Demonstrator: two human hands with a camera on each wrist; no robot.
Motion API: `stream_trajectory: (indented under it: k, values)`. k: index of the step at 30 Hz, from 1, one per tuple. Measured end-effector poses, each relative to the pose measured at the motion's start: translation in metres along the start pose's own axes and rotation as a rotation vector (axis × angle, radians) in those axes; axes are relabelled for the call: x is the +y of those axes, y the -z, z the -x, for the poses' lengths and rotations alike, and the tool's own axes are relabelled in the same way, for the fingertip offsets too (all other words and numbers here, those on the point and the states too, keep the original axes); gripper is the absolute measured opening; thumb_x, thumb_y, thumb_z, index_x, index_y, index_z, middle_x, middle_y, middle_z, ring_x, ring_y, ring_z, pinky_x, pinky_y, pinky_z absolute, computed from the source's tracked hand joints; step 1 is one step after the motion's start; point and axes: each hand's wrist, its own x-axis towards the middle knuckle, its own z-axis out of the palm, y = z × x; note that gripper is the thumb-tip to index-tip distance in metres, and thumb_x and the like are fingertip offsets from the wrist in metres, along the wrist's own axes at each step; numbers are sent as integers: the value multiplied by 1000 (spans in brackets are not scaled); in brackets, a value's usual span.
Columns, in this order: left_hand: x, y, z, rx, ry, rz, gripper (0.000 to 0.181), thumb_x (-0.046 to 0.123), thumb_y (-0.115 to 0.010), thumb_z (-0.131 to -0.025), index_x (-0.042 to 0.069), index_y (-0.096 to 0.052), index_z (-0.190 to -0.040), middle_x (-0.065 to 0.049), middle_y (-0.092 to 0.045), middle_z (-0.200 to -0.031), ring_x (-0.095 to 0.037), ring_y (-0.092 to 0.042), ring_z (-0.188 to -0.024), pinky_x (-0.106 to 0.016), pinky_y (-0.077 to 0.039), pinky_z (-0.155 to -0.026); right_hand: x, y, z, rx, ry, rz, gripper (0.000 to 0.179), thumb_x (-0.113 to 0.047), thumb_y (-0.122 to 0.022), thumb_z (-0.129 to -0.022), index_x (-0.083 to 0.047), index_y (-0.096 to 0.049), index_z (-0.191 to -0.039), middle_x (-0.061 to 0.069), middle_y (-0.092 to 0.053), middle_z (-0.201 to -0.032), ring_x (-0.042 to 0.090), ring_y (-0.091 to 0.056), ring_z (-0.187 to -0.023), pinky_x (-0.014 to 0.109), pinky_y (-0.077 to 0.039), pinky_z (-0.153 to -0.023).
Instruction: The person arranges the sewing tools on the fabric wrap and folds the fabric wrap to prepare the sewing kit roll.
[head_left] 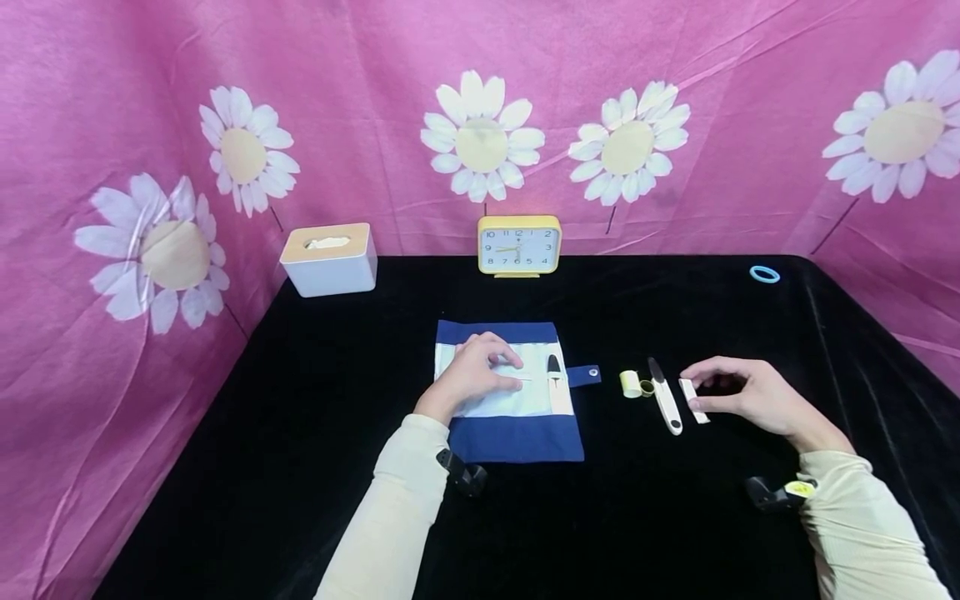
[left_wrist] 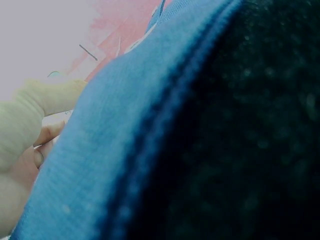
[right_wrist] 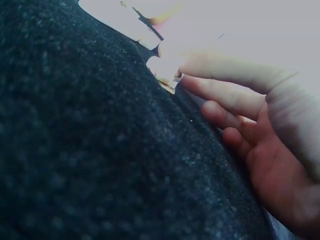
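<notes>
On black velvet point(head_left: 637, 533), a blue-and-white cloth pouch point(head_left: 516, 439) (centre) already holds a dark-tipped tool point(head_left: 554, 365), left hand point(head_left: 476, 375) loosely spread over it — right hand point(head_left: 756, 395) (centre right) pinches a flat white strip point(head_left: 701, 416), seemingly yet unstowed.

Fingers point(right_wrist: 227, 95) at white strip point(right_wrist: 162, 69); cloth point(right_wrist: 100, 145)

Draped booth point(head_left: 750, 200), pink flowered cloth point(head_left: 360, 150)

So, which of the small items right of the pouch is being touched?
The white strip farthest right: the right hand pinches it, while snips, spool and ring lie untouched.
</notes>
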Motion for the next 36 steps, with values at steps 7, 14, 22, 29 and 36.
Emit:
stream_trajectory:
  k: [7,14,22,29,36]
  values:
    - [0,0,-1,-1,1,-6,21,18,-87,-79,18,-79,-98,-1,-63,-113,-19,-49,-103,-44,-28,-102,-4,1,-1,56,-17,-23,33,0,-87,-72,-5,-75,-103,-8,-70,-81,4,-62,-72,18,-47,-64]
    - [1,0,-1,-3,4,-7,20,18,-86,-79,18,-79,-98,-1,-63,-114,-20,-50,-104,-44,-28,-102,-4,0,0,143,-96,-87,33,3,-87,-71,-2,-76,-102,-12,-73,-79,2,-64,-70,16,-49,-63]
    - [2,1,-2,-7,10,-10,19,18,-86,-80,18,-79,-98,0,-63,-114,-19,-49,-104,-44,-28,-102,-4,-2,-4,182,-116,-140,33,4,-86,-73,0,-76,-104,-18,-75,-86,-2,-66,-74,14,-51,-66]
    - [1,1,-2,-5,14,4,19,18,-86,-80,18,-79,-98,0,-63,-114,-20,-50,-105,-47,-27,-105,-13,-3,-13,199,-39,-241,33,14,-79,-75,3,-75,-105,-16,-75,-85,-3,-67,-75,13,-52,-66]
    - [-1,-1,-1,-27,35,10,18,19,-85,-82,19,-79,-99,-1,-61,-119,-21,-50,-108,-51,-23,-113,-39,-15,-31,244,-40,-350,31,13,-77,-78,4,-74,-108,-13,-77,-85,0,-68,-74,13,-51,-68]
